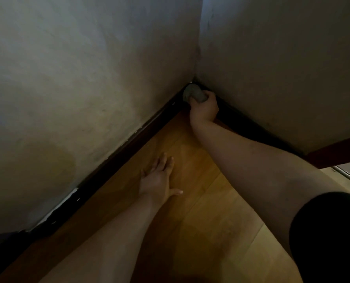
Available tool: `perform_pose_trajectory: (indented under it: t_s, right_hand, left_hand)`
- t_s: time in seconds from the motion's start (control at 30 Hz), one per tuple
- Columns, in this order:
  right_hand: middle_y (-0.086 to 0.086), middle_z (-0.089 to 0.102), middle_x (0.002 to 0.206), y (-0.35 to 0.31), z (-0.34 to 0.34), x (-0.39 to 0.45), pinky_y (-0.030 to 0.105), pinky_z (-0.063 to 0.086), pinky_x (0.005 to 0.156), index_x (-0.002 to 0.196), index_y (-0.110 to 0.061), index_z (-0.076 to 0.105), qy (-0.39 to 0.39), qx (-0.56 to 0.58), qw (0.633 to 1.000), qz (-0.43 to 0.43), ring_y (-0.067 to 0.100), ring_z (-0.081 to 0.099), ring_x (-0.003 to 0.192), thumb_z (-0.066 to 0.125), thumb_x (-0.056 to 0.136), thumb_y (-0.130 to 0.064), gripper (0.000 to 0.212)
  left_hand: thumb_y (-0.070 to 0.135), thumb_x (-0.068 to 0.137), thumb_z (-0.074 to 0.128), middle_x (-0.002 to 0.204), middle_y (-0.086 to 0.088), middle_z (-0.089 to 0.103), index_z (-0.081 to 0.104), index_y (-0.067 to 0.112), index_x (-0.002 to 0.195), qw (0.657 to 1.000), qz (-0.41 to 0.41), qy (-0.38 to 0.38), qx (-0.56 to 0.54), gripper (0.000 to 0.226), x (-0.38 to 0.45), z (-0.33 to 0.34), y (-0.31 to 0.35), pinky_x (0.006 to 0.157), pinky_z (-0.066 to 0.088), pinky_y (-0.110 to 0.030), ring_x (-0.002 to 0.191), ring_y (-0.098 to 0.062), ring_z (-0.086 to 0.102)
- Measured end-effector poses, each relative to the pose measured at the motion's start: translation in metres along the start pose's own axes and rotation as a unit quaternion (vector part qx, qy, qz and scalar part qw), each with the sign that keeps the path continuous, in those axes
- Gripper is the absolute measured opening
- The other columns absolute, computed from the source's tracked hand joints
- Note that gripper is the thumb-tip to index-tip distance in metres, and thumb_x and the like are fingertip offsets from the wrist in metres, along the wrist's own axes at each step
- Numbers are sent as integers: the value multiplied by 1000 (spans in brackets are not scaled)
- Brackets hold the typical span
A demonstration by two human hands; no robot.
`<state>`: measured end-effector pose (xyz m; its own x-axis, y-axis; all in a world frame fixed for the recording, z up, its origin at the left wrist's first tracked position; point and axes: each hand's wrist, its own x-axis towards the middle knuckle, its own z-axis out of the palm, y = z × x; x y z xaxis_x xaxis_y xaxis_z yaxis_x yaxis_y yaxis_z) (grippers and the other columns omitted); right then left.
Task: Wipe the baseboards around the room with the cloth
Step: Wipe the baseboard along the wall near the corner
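Note:
A dark baseboard runs along the foot of the left wall into the room's corner, and a second stretch continues along the right wall. My right hand grips a bunched grey cloth and presses it against the baseboard right at the corner. My left hand lies flat on the wooden floor with its fingers spread, a little out from the left baseboard, holding nothing.
The wooden floor fills the lower middle. Pale, stained walls rise on both sides. White chipped spots mark the left baseboard's top edge. A reddish-brown door frame and a metal threshold are at the right.

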<state>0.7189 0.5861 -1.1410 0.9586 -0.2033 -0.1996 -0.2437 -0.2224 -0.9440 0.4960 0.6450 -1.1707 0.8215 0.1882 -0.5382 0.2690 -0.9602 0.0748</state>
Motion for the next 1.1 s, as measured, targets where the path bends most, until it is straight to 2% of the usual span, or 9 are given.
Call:
perform_pose_trajectory:
  t_s: [0.33, 0.67, 0.83, 0.9, 1.0, 1.1]
  right_hand:
    - [4, 62, 115, -4, -12, -4, 24, 45, 79, 118, -15, 57, 20, -1, 999, 30, 14, 57, 97, 68, 87, -20, 33]
    - [-8, 55, 99, 20, -74, -16, 23, 43, 81, 120, -18, 55, 14, -14, 999, 47, 9, 53, 89, 67, 89, -22, 33]
    - [0, 61, 113, 33, -106, -25, 23, 44, 81, 124, -18, 54, 33, -49, 997, 44, 11, 55, 91, 69, 88, -26, 39]
    - [0, 61, 113, 39, -121, -28, 24, 46, 80, 123, -19, 55, 46, -78, 995, 32, 11, 56, 92, 70, 87, -27, 40]
    - [-5, 58, 100, 46, -143, -34, 25, 46, 77, 118, -20, 57, 66, -104, 992, 15, 11, 56, 88, 72, 84, -28, 38]
    - [-10, 55, 94, 51, -163, -43, 26, 45, 73, 115, -21, 58, 88, -113, 990, 9, 12, 56, 84, 72, 83, -28, 36]
  left_hand:
    - [73, 78, 62, 164, 8, -23, -8, 34, 157, 1000, -1, -9, -25, 113, -2, -6, -1, 119, 17, -56, 152, -16, -12]
    - [71, 79, 63, 165, 5, -18, -5, 33, 159, 999, 4, -27, -27, 112, -5, -15, -1, 121, 17, -58, 153, -18, -11]
    - [71, 80, 62, 166, 2, -16, -9, 30, 158, 999, 0, -41, -14, 114, -4, -17, 3, 120, 21, -55, 153, -23, -8]
    - [70, 82, 61, 167, -1, -12, -5, 29, 159, 999, 3, -40, 9, 109, -3, -21, 8, 120, 20, -55, 153, -26, -2]
    - [68, 87, 58, 167, 0, -8, 2, 34, 159, 999, 34, -25, 17, 97, -3, -24, 19, 119, 17, -55, 153, -26, 4]
    - [63, 92, 53, 167, 3, -11, 5, 37, 158, 997, 72, -7, 19, 86, -5, -22, 30, 119, 14, -56, 153, -25, -2]
